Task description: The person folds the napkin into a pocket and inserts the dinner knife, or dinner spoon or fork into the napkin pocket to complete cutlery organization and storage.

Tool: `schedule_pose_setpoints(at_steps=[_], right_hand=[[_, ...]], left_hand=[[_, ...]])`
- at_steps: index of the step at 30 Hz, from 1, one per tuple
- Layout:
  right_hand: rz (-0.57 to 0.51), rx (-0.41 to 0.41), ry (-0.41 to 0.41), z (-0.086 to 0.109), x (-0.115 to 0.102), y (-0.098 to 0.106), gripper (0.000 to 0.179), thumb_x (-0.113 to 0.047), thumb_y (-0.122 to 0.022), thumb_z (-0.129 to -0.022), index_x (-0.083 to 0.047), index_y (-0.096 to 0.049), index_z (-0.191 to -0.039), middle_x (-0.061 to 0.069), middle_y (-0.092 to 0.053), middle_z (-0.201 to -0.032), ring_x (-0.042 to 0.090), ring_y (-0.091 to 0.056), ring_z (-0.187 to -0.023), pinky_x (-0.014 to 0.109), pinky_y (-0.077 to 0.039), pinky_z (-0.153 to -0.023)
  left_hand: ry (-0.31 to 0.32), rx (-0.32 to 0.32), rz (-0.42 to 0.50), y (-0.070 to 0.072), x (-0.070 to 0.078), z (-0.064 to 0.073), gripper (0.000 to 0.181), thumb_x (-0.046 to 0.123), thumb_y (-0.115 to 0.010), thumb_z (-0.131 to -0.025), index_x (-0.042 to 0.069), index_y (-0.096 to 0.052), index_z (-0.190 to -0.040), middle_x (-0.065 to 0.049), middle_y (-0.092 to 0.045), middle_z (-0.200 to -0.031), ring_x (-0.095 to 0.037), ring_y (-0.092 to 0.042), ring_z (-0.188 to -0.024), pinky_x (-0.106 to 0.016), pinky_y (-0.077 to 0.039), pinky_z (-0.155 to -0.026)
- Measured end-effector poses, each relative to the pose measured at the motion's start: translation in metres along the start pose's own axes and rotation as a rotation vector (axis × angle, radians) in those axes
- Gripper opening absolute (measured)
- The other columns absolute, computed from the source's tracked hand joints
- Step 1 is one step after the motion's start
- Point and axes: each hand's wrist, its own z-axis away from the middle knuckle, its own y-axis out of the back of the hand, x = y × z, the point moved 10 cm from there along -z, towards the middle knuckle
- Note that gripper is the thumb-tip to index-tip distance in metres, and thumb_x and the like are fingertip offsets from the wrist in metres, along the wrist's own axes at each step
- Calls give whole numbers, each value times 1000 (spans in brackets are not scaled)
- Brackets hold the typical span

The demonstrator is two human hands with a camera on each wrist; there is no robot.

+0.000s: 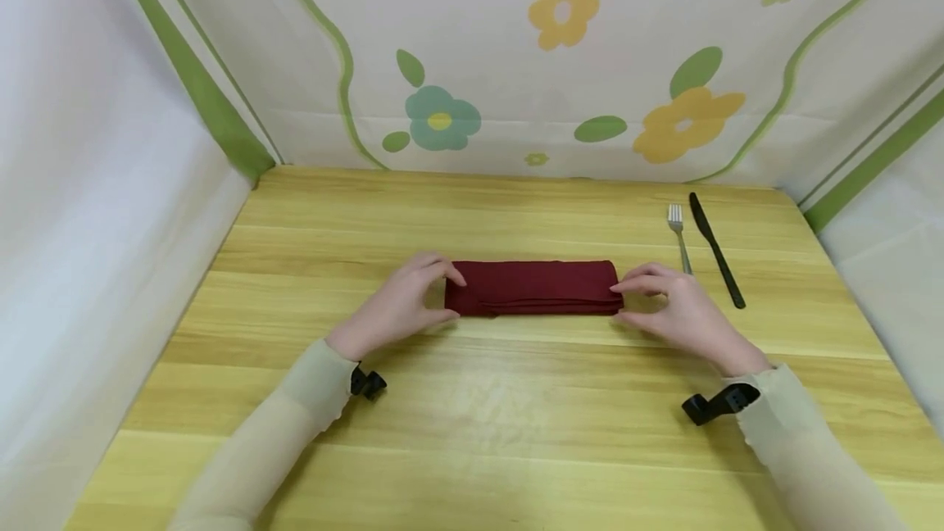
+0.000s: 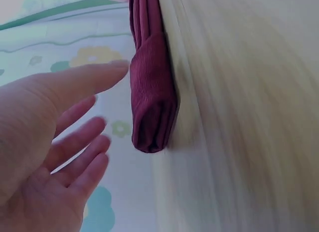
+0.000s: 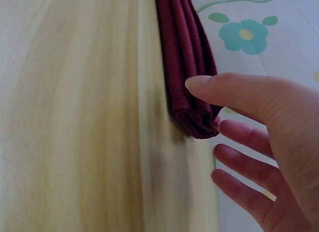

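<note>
A dark red cloth napkin [image 1: 542, 285], folded into a long flat strip, lies crosswise on the wooden table. At its left end is my left hand [image 1: 398, 301], its thumb and forefinger spread around the corners. The left wrist view shows that thumb [image 2: 107, 75] beside the napkin's folded end [image 2: 152, 112], with the other fingers loose. Around the opposite end is my right hand [image 1: 682, 306], forefinger at the far corner and thumb at the near one. From the right wrist, the thumb [image 3: 214, 87] overlaps the layered edge [image 3: 187, 67], and the fingers are spread apart.
Behind the right hand lie a metal fork [image 1: 676, 224], its handle partly hidden, and a black knife [image 1: 715, 248]. A white curtain [image 1: 501, 47] with printed flowers hangs along the back edge of the wooden table [image 1: 472, 424]. Each wrist carries a small black camera [image 1: 369, 383].
</note>
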Motion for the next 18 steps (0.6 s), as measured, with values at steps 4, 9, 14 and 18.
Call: schedule_pose_setpoints(at_steps=[4, 9, 14, 18], right_hand=[[40, -38, 29, 0, -6, -3, 42, -14, -90, -80, -19, -77, -120, 1, -66, -130, 31, -59, -119, 55, -50, -94], [88, -80, 61, 2, -6, -11, 36, -13, -87, -83, -18, -79, -118, 3, -65, -134, 33, -59, -123, 56, -50, -95], [94, -86, 79, 1, -4, -12, 33, -15, -87, -83, -17, -79, -116, 4, -66, -133, 34, -58, -125, 59, -48, -97], [109, -94, 93, -3, -4, -12, 33, -15, -87, -83, -17, -80, -115, 3, -68, -130, 35, -57, -127, 61, -47, -98]], left_hand=[[-20, -77, -99, -8, 0, 3, 37, 14, -88, -82, 10, -74, -116, -5, -66, -121, -27, -56, -121, -42, -45, -106], [-24, -138, -140, -19, -3, -1, 33, 11, -85, -85, 7, -75, -117, -7, -66, -120, -26, -59, -117, -40, -48, -102], [1, -159, -107, -20, -5, -7, 32, 5, -84, -84, 6, -76, -115, -6, -68, -118, -25, -62, -112, -37, -51, -97], [4, -173, -100, -20, -7, -9, 30, 4, -83, -85, 7, -77, -114, -5, -69, -117, -24, -63, -112, -37, -52, -96]])
